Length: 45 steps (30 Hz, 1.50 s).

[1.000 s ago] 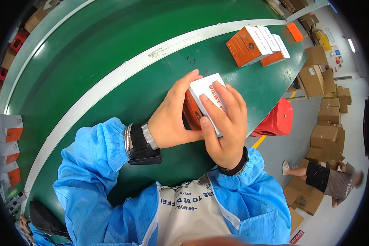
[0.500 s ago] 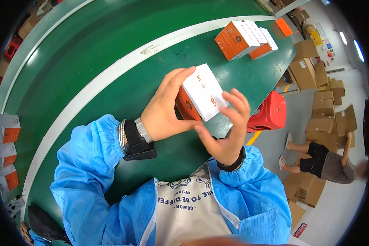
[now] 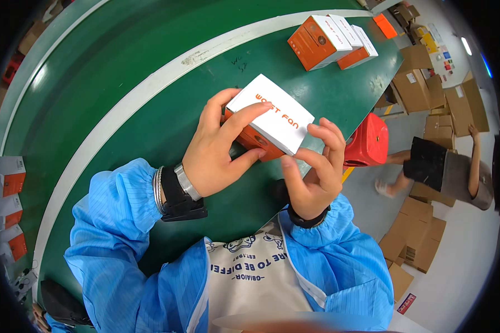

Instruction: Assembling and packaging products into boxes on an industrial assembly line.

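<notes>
A small white-topped carton box [image 3: 283,123] with orange sides and orange lettering sits tilted between my hands, above the green table. My left hand [image 3: 212,156] grips its left end: the index finger lies across the white top, the thumb presses the orange front side, and another finger wraps the far left corner. My right hand [image 3: 315,186] is at the right end, its curled fingertips against the edge and near corner of the box, thumb just below. The underside of the box is hidden.
Three similar boxes [image 3: 320,45] stand at the table's far right, an orange item [image 3: 384,26] beyond them. A red stool [image 3: 370,141] is beside the right edge. More boxes [image 3: 8,211] line the far left. At right, a person [image 3: 447,169] is among brown cartons [image 3: 411,233].
The box has turned so its top faces me more squarely. My left index finger has moved onto the top, and my right fingertips have shifted around the right corner. The person at right has moved.
</notes>
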{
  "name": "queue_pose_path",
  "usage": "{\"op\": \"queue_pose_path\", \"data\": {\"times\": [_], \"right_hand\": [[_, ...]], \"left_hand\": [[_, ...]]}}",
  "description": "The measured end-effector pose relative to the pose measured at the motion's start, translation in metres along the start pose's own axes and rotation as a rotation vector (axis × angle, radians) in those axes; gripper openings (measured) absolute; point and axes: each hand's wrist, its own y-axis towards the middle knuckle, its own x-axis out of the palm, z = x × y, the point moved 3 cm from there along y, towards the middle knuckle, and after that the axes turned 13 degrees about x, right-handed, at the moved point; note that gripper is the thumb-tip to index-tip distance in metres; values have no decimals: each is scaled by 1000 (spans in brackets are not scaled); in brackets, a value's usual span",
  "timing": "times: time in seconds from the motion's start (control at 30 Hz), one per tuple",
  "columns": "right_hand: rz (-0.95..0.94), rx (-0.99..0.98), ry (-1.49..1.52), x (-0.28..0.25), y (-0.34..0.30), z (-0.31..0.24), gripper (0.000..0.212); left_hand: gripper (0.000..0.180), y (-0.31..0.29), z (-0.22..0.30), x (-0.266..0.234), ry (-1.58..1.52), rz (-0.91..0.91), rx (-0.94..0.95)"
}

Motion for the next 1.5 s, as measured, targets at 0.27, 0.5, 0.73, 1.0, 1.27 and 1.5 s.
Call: {"op": "queue_pose_path", "data": {"times": [0.27, 0.5, 0.73, 1.0, 1.27, 1.5], "right_hand": [[-67, 12, 227, 3, 1, 7, 18], [-137, -69, 70, -1, 4, 8, 25], [-244, -84, -3, -2, 4, 8, 38], [-246, -147, 12, 1, 14, 4, 34], [253, -269, -561, 19, 85, 21, 35], [-454, -75, -63, 57, 77, 18, 44]], "left_hand": [[68, 1, 4, 0, 0, 20, 20], [65, 1, -3, 3, -167, 145, -34], [67, -2, -4, 1, -106, 106, -18], [66, -7, 3, -21, -108, 204, 0], [68, -109, -32, -174, 339, 846, -254], [84, -227, -45, -298, 892, 1508, -367]]}}
